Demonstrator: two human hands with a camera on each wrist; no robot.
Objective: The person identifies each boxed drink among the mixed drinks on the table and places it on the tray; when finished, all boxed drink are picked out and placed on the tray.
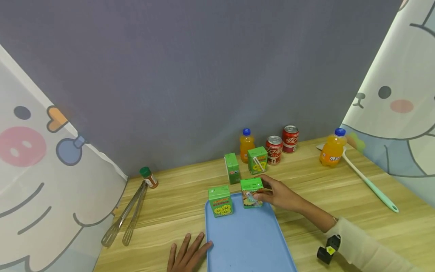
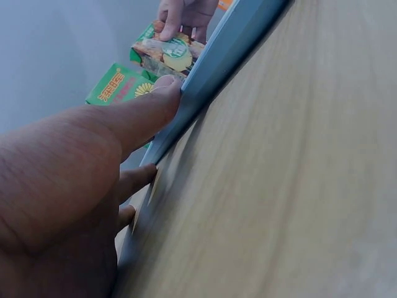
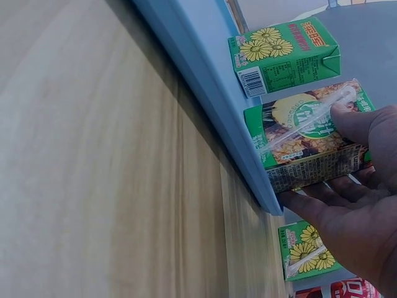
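Note:
My right hand grips a green juice box by its side, at the far right corner of the blue tray. In the right wrist view the thumb lies over the front of this juice box, where a wrapped straw runs across a fruit picture. Left of it, a green drink carton with yellow flowers stands at the tray's far left corner. My left hand has its fingers spread, with the thumb touching the tray's left edge; the left wrist view shows the thumb at the rim.
Behind the tray stand two more green cartons, an orange drink bottle and two red cola cans. Another orange bottle and a mint-handled spatula are at right. Metal tongs and a green-capped spice jar lie left.

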